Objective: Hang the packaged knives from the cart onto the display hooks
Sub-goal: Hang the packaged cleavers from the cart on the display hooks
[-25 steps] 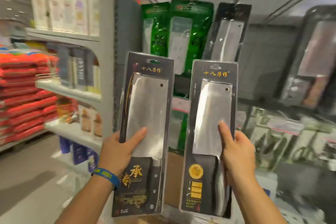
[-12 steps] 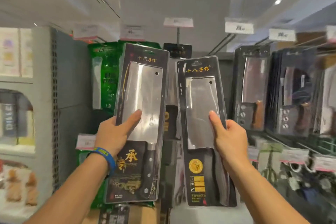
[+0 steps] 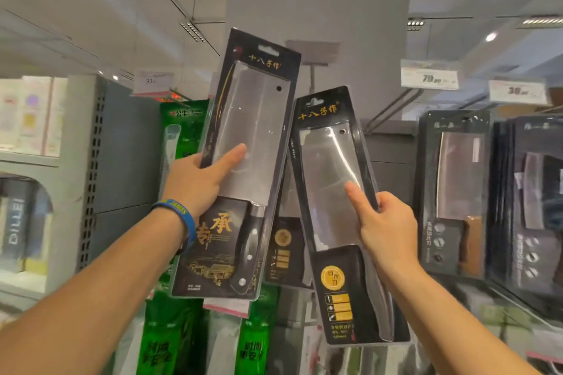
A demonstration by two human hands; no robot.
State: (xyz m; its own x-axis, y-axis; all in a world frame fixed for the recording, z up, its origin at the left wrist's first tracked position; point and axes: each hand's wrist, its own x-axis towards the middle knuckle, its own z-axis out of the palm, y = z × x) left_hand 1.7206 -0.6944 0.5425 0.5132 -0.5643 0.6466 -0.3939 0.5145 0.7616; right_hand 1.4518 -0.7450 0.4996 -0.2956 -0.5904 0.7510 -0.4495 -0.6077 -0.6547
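Grip by grip, from where I sit watching the head view. My left grip [image 3: 198, 183] pinches the left edge of one packaged knife [image 3: 256, 119]: the thumb lies flat across the clear blister over the blade, and the other fingers are behind the card, out of sight. A blue wristband [image 3: 179, 216] circles that wrist. My right grip [image 3: 384, 222] holds the second packaged knife [image 3: 329, 176] the same way, with the thumb pressed on the front and the fingers curled round the right edge.

Both packs are raised in the air in front of the display, each carried by its hand alone. The left pack is the higher one and leans with its top to the right. The right pack sits lower and leans with its top to the left, so the upper corners come close (I cannot tell whether the edges touch). Each has a hang slot at the top of its black card and shows a broad cleaver blade, handle downward.

Between and behind them hangs another dark knife pack [image 3: 286, 253]. Green packs [image 3: 179, 131] hang further left, beside a pale perforated shelf upright [image 3: 91, 161]. To the right, a bare display hook [image 3: 387, 113] juts out from the back panel, and beyond it hang rows of dark knife packs [image 3: 454, 192]. Price tags [image 3: 429, 74] sit above them.
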